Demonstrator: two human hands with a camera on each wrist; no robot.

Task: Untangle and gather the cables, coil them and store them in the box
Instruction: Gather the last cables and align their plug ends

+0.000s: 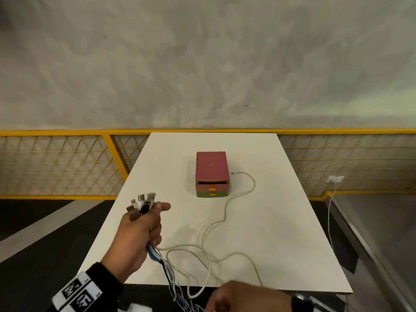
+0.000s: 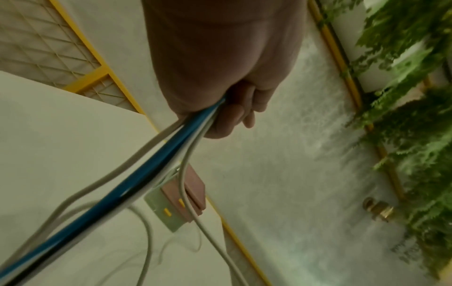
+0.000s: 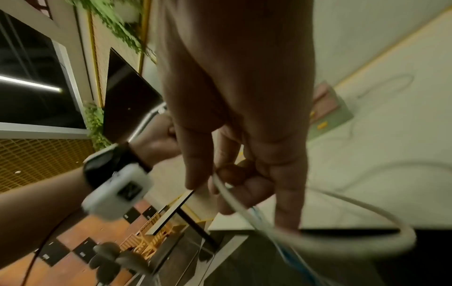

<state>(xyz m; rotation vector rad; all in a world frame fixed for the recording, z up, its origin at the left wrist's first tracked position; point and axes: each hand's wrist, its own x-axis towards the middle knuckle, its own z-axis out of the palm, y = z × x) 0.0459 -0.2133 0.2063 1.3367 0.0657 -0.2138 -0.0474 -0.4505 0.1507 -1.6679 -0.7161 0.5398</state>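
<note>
My left hand (image 1: 140,230) grips a bunch of cables (image 1: 167,271) above the near left part of the white table (image 1: 281,233); several plug ends (image 1: 142,202) stick up out of the fist. In the left wrist view blue, black and white cables (image 2: 156,170) run out of the fist (image 2: 227,108). My right hand (image 1: 247,297) is at the bottom edge, below the table's near edge, and holds a white cable (image 3: 234,205) between curled fingers (image 3: 247,191). One white cable (image 1: 248,190) lies in loops on the table up to the small drawer box (image 1: 212,174).
The drawer box has a pink top, pink and green drawers with yellow handles; its top drawer stands slightly out. A yellow mesh railing (image 1: 56,165) runs behind the table. A wall socket (image 1: 335,179) with a white lead is at the right.
</note>
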